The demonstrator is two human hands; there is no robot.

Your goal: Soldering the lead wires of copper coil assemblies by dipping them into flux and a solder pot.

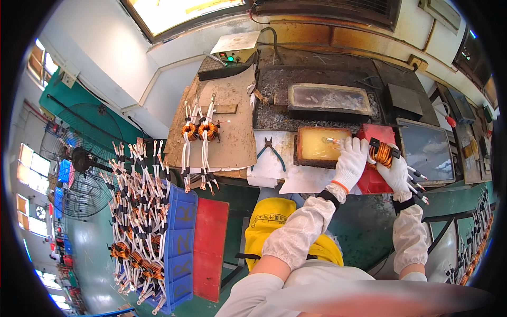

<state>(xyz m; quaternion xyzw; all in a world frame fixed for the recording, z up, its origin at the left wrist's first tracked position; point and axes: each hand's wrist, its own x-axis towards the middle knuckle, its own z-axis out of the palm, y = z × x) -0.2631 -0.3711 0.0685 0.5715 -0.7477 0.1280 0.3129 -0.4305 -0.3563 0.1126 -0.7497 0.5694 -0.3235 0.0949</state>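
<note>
My left hand, in a white knit glove, closes around the leads of a toroidal coil. The bare metal lead ends stick out past its fingers, over a rectangular tray of yellowish material. My right hand, gloved too, grips the copper-wound toroidal coil, which has black bands. More white leads with dark sleeves hang out beyond the right hand. Beneath the hands is a red block-like surface. Whether the lead tips touch the tray's contents I cannot tell.
Blue-handled pliers lie left of the tray. Two coils rest on a board. Behind stands a dark rectangular pot; a control box sits back left. A blue crate of coils and a fan stand left.
</note>
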